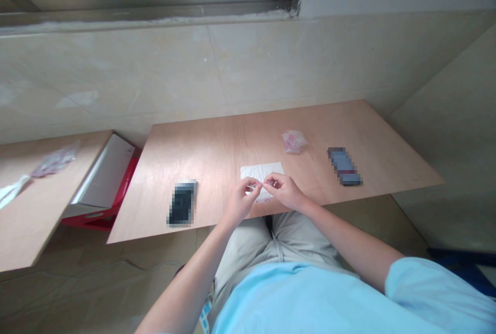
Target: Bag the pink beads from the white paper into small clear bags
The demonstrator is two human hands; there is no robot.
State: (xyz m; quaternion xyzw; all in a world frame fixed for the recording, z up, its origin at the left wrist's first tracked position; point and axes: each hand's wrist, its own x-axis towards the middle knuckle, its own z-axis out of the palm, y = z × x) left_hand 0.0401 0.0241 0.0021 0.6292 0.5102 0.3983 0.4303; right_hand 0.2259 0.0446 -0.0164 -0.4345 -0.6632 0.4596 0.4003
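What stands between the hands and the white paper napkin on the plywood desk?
Nothing visible. The left hand and right hand sit right over the white paper napkin, fingertips meeting above it, with no object between.

A paper napkin (262, 172) is laid on the surface (232, 168), with a pixelated phone (182, 203) placed to its left and a second pixelated phone (344, 166) to its right. A small plastic bag (294, 141) is set behind the napkin, nearer the wall (116, 75).
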